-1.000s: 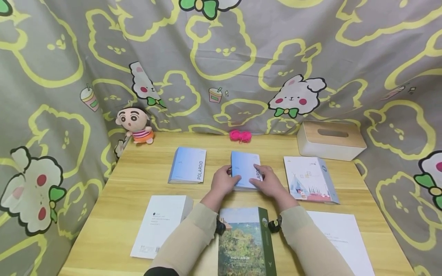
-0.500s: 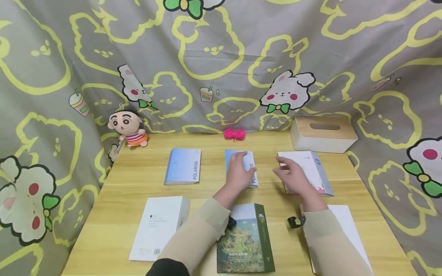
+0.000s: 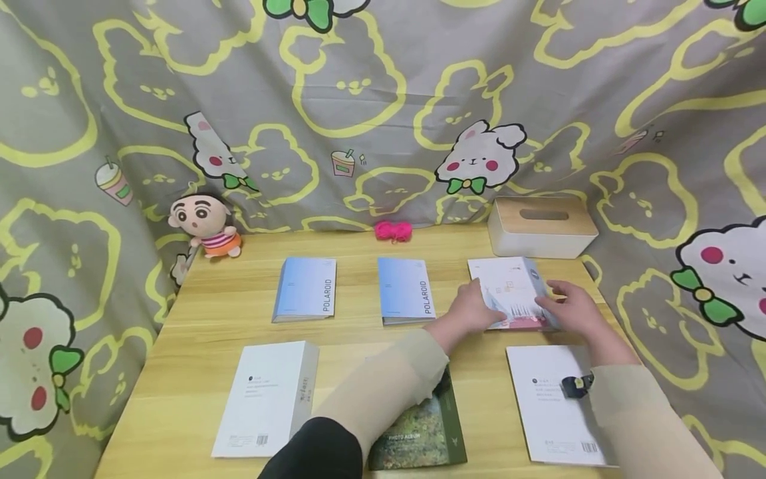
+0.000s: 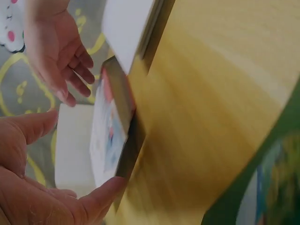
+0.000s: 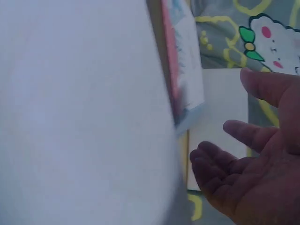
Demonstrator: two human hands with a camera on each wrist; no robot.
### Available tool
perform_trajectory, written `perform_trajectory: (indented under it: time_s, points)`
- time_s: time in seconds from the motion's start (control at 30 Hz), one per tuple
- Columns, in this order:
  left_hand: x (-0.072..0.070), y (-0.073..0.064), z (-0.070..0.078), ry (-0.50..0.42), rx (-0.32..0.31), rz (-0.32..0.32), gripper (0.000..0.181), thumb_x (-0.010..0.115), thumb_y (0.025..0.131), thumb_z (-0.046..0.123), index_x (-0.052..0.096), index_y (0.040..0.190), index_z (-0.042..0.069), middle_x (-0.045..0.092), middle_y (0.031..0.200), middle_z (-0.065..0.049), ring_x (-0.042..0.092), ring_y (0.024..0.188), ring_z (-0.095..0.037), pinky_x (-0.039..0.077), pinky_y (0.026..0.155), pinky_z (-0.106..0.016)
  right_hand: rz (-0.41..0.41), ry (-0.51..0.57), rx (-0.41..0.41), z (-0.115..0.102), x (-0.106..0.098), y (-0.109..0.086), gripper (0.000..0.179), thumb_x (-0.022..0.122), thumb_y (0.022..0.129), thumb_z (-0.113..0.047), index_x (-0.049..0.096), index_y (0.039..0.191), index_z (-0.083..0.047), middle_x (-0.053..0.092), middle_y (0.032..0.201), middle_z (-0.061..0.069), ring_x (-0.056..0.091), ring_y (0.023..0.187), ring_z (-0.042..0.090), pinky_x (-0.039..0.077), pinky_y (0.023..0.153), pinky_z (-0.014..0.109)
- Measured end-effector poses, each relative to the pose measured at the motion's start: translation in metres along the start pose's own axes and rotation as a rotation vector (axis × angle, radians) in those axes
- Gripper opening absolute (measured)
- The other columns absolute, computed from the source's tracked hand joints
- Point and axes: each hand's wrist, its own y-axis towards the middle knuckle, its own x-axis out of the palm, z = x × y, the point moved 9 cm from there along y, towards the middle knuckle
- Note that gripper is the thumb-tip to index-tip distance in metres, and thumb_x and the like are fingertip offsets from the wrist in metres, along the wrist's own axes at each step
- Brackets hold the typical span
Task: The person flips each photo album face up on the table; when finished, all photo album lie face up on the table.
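A white illustrated album (image 3: 509, 283) with a tent and trees on its cover lies at the back right of the table, between my two hands. At its left edge is my left hand (image 3: 471, 309), fingers spread and thumb over the lower cover. My right hand (image 3: 573, 307) is at its spine side, fingers extended. In the left wrist view, the album (image 4: 110, 131) stands between the spread left hand (image 4: 51, 187) and the right hand (image 4: 58, 56). The right wrist view has the right hand (image 5: 253, 164) apart from the album (image 5: 185, 61). Neither hand grips it.
Two blue POLAROID albums (image 3: 306, 287) stand left of the hands. Nearer lie a white book (image 3: 263, 399), a green-spined photo album (image 3: 413, 432) under the left forearm, and another white book (image 3: 550, 419). A tissue box (image 3: 541, 229), pink yarn (image 3: 393, 231) and doll (image 3: 206, 223) line the back.
Both hands have left the middle blue POLAROID album and moved right to either side of the white illustrated album. The blue album stays in place. The head view has turned slightly right.
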Motion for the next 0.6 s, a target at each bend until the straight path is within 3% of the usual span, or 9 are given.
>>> perform_trajectory:
  time_s: [0.17,0.3,0.43,0.6]
  points:
    - [0.015,-0.001,0.004,0.027,-0.038,-0.013,0.076,0.092,0.083,0.033,0.059,0.146,0.006,0.062,0.132,-0.009,0.06,0.108,-0.018,0.051,0.1,-0.029,-0.113,-0.041,0.114,0.021,0.008,0.006,0.071,0.054,0.109,-0.03,0.031,0.152,0.022,0.035,0.149,0.05,0.038,0.137,0.065,0.036,0.112,0.071]
    - [0.023,-0.004,0.004,-0.042,-0.04,0.0,0.07,0.092,0.082,0.028,0.062,0.142,0.007,0.062,0.133,-0.006,0.058,0.111,-0.016,0.049,0.103,-0.028,-0.123,-0.013,0.152,0.028,0.01,0.009,0.07,0.051,0.11,-0.031,0.031,0.153,0.021,0.037,0.148,0.049,0.042,0.135,0.062,0.04,0.111,0.068]
    - [0.033,-0.011,0.001,-0.178,-0.05,0.005,0.064,0.093,0.08,0.016,0.065,0.138,0.007,0.062,0.134,-0.005,0.059,0.117,-0.016,0.048,0.104,-0.025,-0.138,0.062,0.194,0.036,0.012,0.007,0.068,0.047,0.112,-0.03,0.03,0.154,0.02,0.041,0.147,0.046,0.053,0.127,0.055,0.048,0.106,0.062]
    - [0.039,-0.016,-0.004,-0.236,-0.115,-0.008,0.074,0.092,0.083,0.019,0.059,0.148,0.006,0.049,0.159,-0.009,0.05,0.142,-0.024,0.04,0.117,-0.029,-0.187,0.171,0.242,0.04,0.016,0.006,0.07,0.046,0.112,-0.032,0.027,0.156,0.019,0.05,0.142,0.04,0.067,0.106,0.032,0.06,0.087,0.041]
